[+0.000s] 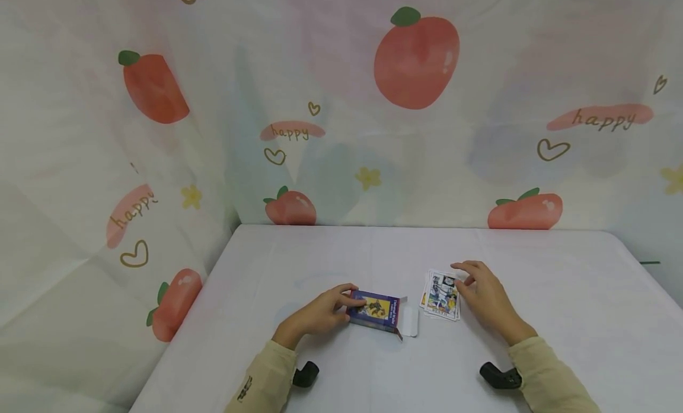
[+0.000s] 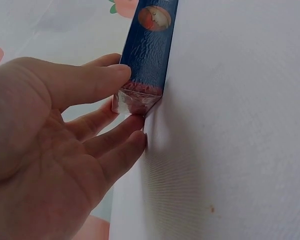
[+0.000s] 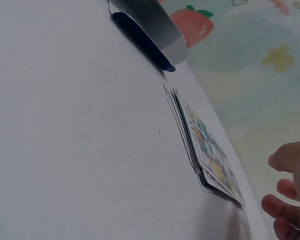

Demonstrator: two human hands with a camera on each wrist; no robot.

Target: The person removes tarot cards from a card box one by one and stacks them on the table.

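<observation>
A dark blue card box [image 1: 374, 310] with a yellow picture lies on the white table, its end flap open toward the right. My left hand [image 1: 323, 309] grips the box's left end. In the left wrist view the thumb [image 2: 121, 75] presses its narrow side and other fingers reach behind the end. Right of the box lies a loose stack of picture cards [image 1: 441, 295], its edges uneven. My right hand [image 1: 487, 297] is at the stack's right edge with its fingers loosely bent. The right wrist view shows the fingers [image 3: 285, 210] apart from the cards, holding nothing.
The white tablecloth [image 1: 341, 253] covers the table, which ends at a fruit-print curtain [image 1: 341, 105] behind and to the left. A black curved device [image 1: 306, 374] sits by the left wrist, and another similar device [image 1: 498, 376] by the right wrist.
</observation>
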